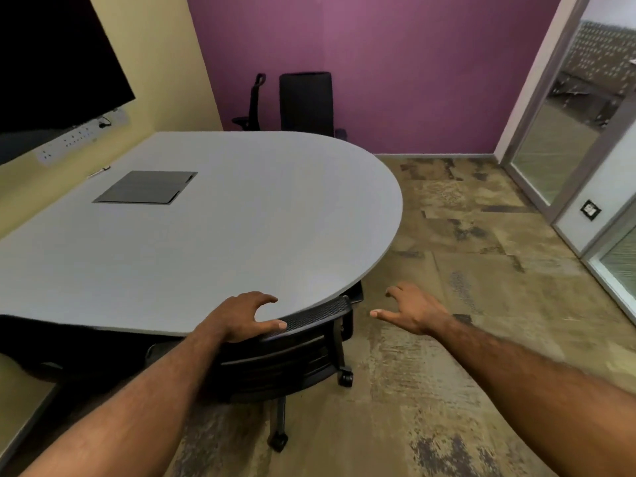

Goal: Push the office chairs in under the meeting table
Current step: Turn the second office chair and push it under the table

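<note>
A grey meeting table [213,235] with a rounded end fills the left half of the view. A black mesh-backed office chair [309,342] stands tucked against its near edge, its backrest top just below the tabletop rim. My left hand [241,316] rests over the top of that backrest, fingers spread and loosely bent, thumb along the rim. My right hand [409,309] hovers in the air to the right of the chair, fingers relaxed and holding nothing. Two more black office chairs stand at the table's far side, one facing me [306,101] and one seen side-on [253,105].
A dark wall screen [51,63] and a socket strip [79,136] are on the yellow wall at left. A grey cable hatch [144,187] is set in the tabletop. Patterned carpet [481,270] spreads to the right toward a glass door [564,115].
</note>
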Demonstrator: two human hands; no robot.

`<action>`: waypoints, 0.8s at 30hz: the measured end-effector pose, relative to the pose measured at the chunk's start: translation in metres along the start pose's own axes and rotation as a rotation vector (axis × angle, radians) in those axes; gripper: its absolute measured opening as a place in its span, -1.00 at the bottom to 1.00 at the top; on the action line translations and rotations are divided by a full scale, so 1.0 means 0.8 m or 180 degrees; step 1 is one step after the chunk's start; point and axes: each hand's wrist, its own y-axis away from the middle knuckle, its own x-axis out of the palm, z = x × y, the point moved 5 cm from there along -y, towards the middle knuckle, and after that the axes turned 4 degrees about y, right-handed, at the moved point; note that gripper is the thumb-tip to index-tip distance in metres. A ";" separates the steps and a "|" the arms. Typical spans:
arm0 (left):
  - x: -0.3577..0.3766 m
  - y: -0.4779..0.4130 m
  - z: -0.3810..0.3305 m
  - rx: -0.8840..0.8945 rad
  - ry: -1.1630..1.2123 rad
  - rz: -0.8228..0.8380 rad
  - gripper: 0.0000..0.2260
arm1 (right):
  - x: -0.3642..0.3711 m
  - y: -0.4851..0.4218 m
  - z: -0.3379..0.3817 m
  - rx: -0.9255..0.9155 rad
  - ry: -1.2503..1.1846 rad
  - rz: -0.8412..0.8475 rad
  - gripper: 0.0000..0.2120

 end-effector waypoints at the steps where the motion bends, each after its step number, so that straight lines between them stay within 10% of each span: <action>1: 0.002 -0.009 -0.013 -0.0005 0.0039 -0.0008 -0.23 | 0.000 0.004 -0.017 0.0062 -0.0003 0.0017 -0.19; 24: 0.049 -0.336 -0.179 0.0269 0.0809 0.0495 -0.37 | 0.006 -0.059 -0.280 0.1296 -0.0446 0.0155 -0.28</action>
